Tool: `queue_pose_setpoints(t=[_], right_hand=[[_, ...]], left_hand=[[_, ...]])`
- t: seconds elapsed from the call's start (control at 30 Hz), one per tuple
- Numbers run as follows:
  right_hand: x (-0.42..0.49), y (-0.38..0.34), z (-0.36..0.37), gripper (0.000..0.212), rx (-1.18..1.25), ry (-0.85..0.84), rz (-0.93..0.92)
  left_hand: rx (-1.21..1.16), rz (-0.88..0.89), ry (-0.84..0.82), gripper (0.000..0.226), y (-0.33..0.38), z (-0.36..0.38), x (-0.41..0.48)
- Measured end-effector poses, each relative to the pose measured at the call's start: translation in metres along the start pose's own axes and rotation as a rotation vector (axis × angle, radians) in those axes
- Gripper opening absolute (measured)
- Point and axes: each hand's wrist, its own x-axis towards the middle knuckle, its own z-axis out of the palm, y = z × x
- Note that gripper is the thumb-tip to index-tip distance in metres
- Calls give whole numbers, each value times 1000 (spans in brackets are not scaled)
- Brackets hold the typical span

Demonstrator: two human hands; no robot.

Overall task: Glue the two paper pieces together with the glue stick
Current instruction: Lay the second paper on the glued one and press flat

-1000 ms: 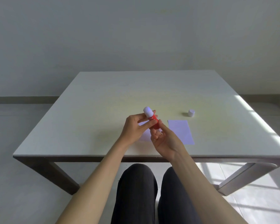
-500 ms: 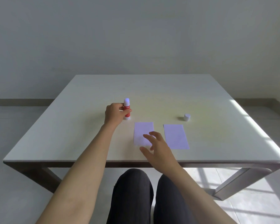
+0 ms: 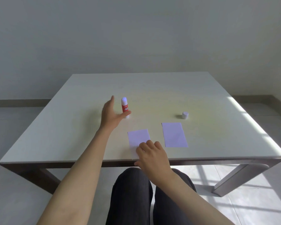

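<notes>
A red glue stick [image 3: 125, 107] with its white glue tip exposed stands upright on the white table [image 3: 71, 127]. My left hand [image 3: 111, 114] is open just left of it, fingers spread, thumb in front of its base. Two pale purple paper pieces lie flat side by side: the left paper [image 3: 137, 136] and the right paper [image 3: 174, 134]. My right hand [image 3: 150, 153] rests on the near end of the left paper, fingers curled down on it, hiding that end. Whether it grips the paper is unclear.
The glue stick's white cap [image 3: 185, 115] stands on the table beyond the right paper. My knees in dark trousers [image 3: 133, 192] sit under the table's near edge. Sunlight falls across the table's right side and the floor.
My left hand carried the glue stick to the left, stood it on the table and let go, fingers now spread. My right hand dropped onto the near end of the left paper.
</notes>
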Motion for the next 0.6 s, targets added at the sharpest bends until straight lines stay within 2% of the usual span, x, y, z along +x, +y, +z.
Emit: queue_pose_setpoints(t=[0.03,0.1,0.17,0.2,0.23,0.3,0.37,0.5,0.6], right_hand=[[-1,-1,-3,35,9,9,-21],[-2,1,-7,32,86,80,-19],[0,14,-13,19,258,202,129],[3,22,-20,11,360,245,244],[6,31,-27,7,478,293,358],[10,50,-39,7,738,435,554],[12,62,-47,5,1019,483,724],[4,70,-48,10,1482,451,862],[-5,72,-45,4,1666,449,899]], left_hand=[[-28,15,72,94,0,-3,-5],[-103,95,261,75,1,-8,-19],[-215,170,397,41,5,-13,-39],[-291,173,391,21,8,-15,-50],[-372,153,312,6,11,-14,-59],[-465,68,66,13,20,-6,-78],[-506,-13,-114,11,29,7,-92],[-711,-109,-125,3,51,23,-102],[-836,-159,-168,4,63,29,-104]])
